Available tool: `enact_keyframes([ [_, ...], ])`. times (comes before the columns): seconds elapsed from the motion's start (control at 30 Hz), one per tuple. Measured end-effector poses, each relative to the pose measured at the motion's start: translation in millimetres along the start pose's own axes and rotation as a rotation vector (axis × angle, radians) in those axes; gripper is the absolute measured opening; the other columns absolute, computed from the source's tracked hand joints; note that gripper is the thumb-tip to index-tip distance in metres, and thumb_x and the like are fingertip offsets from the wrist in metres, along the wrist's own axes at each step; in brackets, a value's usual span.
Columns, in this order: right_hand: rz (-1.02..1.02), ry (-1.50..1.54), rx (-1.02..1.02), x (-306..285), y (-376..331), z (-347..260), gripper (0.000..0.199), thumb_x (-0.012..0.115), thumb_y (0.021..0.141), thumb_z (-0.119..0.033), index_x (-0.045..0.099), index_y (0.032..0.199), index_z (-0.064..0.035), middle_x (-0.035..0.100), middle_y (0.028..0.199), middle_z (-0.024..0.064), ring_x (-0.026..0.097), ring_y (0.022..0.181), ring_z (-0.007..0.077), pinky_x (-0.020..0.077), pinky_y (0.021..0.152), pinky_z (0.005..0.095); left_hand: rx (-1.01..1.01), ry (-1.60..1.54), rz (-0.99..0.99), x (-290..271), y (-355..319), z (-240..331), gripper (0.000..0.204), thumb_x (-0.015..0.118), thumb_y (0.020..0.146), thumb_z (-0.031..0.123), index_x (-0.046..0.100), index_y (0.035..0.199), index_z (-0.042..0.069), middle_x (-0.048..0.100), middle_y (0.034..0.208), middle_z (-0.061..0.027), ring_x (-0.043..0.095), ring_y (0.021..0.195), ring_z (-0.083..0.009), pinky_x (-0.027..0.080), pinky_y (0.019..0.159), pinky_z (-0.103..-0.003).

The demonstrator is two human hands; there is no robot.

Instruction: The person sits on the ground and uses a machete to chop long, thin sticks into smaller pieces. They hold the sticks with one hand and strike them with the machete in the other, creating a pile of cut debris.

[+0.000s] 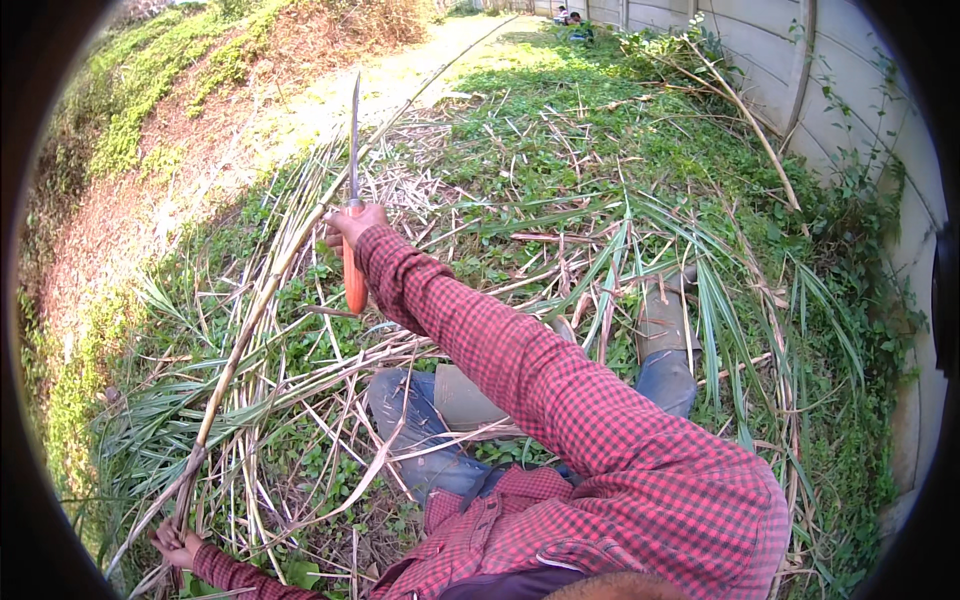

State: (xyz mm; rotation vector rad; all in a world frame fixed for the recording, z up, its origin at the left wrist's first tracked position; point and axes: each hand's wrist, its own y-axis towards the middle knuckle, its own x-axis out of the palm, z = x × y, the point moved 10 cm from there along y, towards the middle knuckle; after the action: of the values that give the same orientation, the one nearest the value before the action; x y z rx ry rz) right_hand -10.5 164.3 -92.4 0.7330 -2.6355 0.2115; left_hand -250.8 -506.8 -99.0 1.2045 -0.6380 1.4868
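Stalk (236,355), long and brown, is slanted up from the lower left, its lower end grasped by the fingers of the left hand (178,548). Orange-handled knife (355,280) is held blade-up beside it, fingers of the right hand (366,217) wrapped round the handle; whether the stalk is also touched there cannot be told. Boots (662,315) are planted among grass; pale wall (750,80) seen far right.

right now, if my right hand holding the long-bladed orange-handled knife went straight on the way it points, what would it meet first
Most likely the long, thin, brown plant stalk just ahead of your right hand; the two may already touch, as depth is unclear here.
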Motion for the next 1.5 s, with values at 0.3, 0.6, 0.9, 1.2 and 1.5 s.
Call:
enact_keyframes([
  [0.3,-0.051,-0.218,0.219,-168,-146,127,0.029,0.067,0.072,-0.005,0.052,0.095,0.0015,0.062,0.075,0.0107,0.059,0.055,0.0150,0.0474,0.047,0.0257,-1.111,0.307,0.204,-24,-267,-445,0.042,0.050,0.087,0.021,0.036,0.123,0.004,0.042,0.126,-0.0127,0.039,0.118,-0.0284,0.034,0.099,-0.048],
  [0.6,0.078,-0.309,0.389,-309,-256,165,0.024,0.067,0.071,-0.005,0.054,0.091,0.0025,0.056,0.062,0.0056,0.053,0.045,0.0109,0.0463,0.043,0.0240,-0.780,1.285,-1.433,66,-407,-374,0.071,0.073,0.068,0.036,0.044,0.125,0.006,0.049,0.119,-0.0182,0.047,0.111,-0.0294,0.040,0.092,-0.040],
  [0.9,-0.058,-0.948,0.211,-295,-257,134,0.040,0.071,0.067,-0.027,0.060,0.095,-0.0002,0.063,0.077,0.0140,0.061,0.060,0.0200,0.0484,0.060,0.0320,-0.886,1.076,-0.024,-135,-247,-325,0.040,0.055,0.084,0.023,0.048,0.111,-0.006,0.060,0.095,-0.0196,0.062,0.077,-0.0254,0.052,0.069,-0.033],
  [1.2,-0.180,-0.968,0.157,-259,-248,86,0.057,0.071,0.067,-0.025,0.051,0.112,0.0046,0.060,0.099,0.0207,0.058,0.094,0.0253,0.0430,0.083,0.0328,-0.609,0.489,0.460,-213,-180,-302,0.073,0.062,0.076,0.039,0.026,0.130,0.006,0.033,0.130,-0.0162,0.036,0.120,-0.0292,0.035,0.099,-0.042],
  [1.5,-0.116,-0.916,0.383,-294,-263,78,0.050,0.065,0.071,-0.016,0.049,0.114,0.0029,0.062,0.089,0.0148,0.059,0.083,0.0213,0.0450,0.077,0.0316,-0.530,0.445,0.231,-140,-149,-302,0.041,0.057,0.082,0.027,0.045,0.114,0.004,0.045,0.116,-0.0165,0.046,0.106,-0.0288,0.039,0.094,-0.044],
])
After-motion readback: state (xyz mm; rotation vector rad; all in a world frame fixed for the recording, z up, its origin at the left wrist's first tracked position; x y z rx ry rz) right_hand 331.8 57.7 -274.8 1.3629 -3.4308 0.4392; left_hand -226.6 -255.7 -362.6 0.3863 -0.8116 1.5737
